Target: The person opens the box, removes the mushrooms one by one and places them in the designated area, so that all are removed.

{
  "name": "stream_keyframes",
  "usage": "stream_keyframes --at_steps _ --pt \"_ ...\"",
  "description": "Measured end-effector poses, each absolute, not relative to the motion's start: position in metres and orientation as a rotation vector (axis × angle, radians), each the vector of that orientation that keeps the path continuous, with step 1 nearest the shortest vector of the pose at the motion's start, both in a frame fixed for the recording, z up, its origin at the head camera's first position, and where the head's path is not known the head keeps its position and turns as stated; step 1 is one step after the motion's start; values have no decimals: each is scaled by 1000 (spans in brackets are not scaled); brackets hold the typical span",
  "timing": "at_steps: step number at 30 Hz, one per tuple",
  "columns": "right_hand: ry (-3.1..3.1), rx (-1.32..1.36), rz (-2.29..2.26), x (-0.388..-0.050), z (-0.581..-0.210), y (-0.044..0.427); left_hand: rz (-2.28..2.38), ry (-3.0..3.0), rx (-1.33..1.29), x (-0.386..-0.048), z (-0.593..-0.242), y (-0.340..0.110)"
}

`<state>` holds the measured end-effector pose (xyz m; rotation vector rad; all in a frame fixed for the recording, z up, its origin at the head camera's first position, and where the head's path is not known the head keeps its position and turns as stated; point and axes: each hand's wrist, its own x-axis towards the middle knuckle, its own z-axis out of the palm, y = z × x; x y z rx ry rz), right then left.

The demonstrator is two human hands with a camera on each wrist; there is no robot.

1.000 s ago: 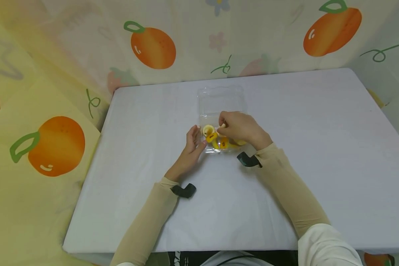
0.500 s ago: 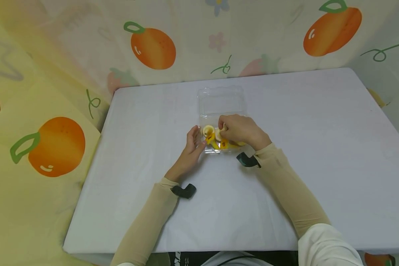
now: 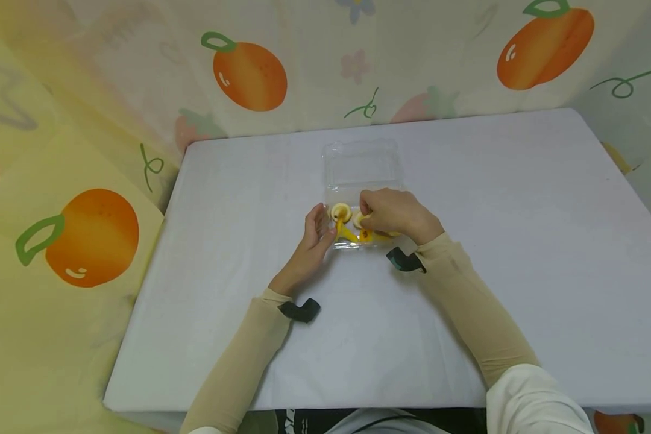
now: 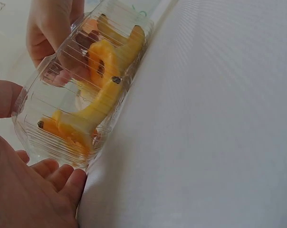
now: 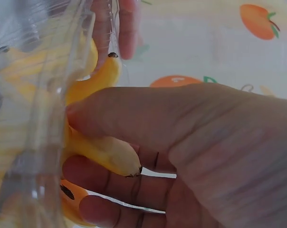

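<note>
A clear plastic clamshell box stands with its lid folded back in the head view. Inside lie several small yellow bananas and orange pieces with dark seed marks, perhaps fruit slices. In the head view, pale round pieces lie toward the back of the box. My left hand touches the box's left end with relaxed, fairly straight fingers, its thumb at the near left corner. My right hand reaches into the box. In the right wrist view, its thumb and fingers pinch a small banana; the contact is partly hidden.
The box rests on a white-covered table. A fruit-print curtain hangs beyond the far edge and along the left side. Dark wrist straps stick out from both sleeves.
My right hand has sunk slightly toward the near side of the box. Pieces by my left thumb have turned, and a yellow one now points toward it. My left hand has barely moved.
</note>
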<state>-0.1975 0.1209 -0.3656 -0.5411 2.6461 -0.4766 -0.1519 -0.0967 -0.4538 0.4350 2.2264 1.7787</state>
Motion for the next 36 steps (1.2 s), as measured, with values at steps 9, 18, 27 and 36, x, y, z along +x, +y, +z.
stream_keyframes --at_steps 9,18,27,36 --pt "2669 -551 -506 -199 -364 127 1756 2240 423 -153 -453 -97" --pt "2688 -569 -624 -202 -361 128 1764 2240 438 -155 -453 -97" --pt "2665 -565 -721 -202 -363 131 1747 2240 425 -151 -454 -95" --pt "2711 -630 -678 -203 -360 129 1729 2269 441 -152 -452 -96"
